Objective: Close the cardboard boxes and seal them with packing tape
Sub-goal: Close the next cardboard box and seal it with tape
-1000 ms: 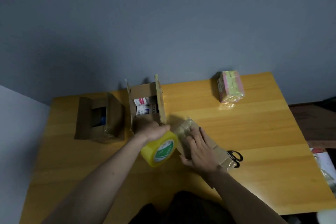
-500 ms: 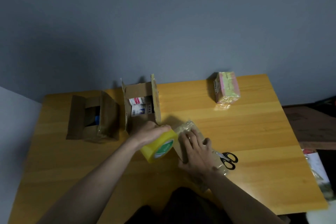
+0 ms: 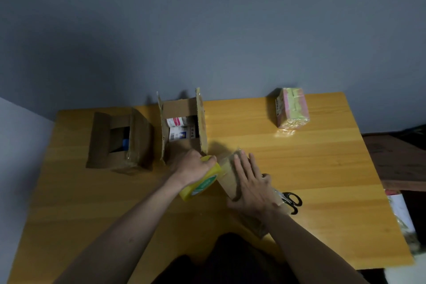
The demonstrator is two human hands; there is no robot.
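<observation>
A small closed cardboard box lies near the table's front middle. My right hand lies flat on top of it, fingers straight, pressing down. My left hand grips a yellow roll of packing tape held against the box's left side. Behind them stand two open cardboard boxes: one with flaps up and white cartons inside, another further left with dark contents.
Black-handled scissors lie just right of the closed box. A pink and yellow wrapped package sits at the back right of the wooden table. Clutter lies beyond the table's right edge.
My left hand has brought the tape roll lower and tighter against the box's left side. My right hand has slid forward along the box top, fingers now stretched flat.
</observation>
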